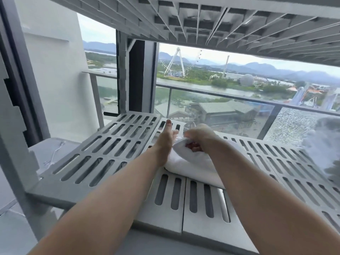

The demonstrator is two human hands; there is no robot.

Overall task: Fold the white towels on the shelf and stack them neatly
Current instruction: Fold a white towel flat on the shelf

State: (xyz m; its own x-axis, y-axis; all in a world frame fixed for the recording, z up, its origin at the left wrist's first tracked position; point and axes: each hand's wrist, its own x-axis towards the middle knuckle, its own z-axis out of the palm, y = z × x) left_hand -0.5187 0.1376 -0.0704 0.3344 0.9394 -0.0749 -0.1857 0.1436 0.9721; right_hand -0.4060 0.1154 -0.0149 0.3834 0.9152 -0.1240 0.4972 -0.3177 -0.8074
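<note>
A white towel [191,162] lies bunched on the grey slotted shelf [110,148], near its middle. My right hand [197,138] is closed on the towel's far end, with cloth gathered in its fingers. My left hand [166,137] rests flat along the towel's left edge, fingers stretched toward the back of the shelf. My right forearm hides the towel's right part. Another pale fluffy cloth [323,144] shows blurred at the right edge of the shelf.
A second slotted shelf [220,24] hangs close overhead. Behind the shelf are a glass balcony railing [220,96] and a dark door frame [136,76]. A white appliance top with a cable [53,153] sits below to the left.
</note>
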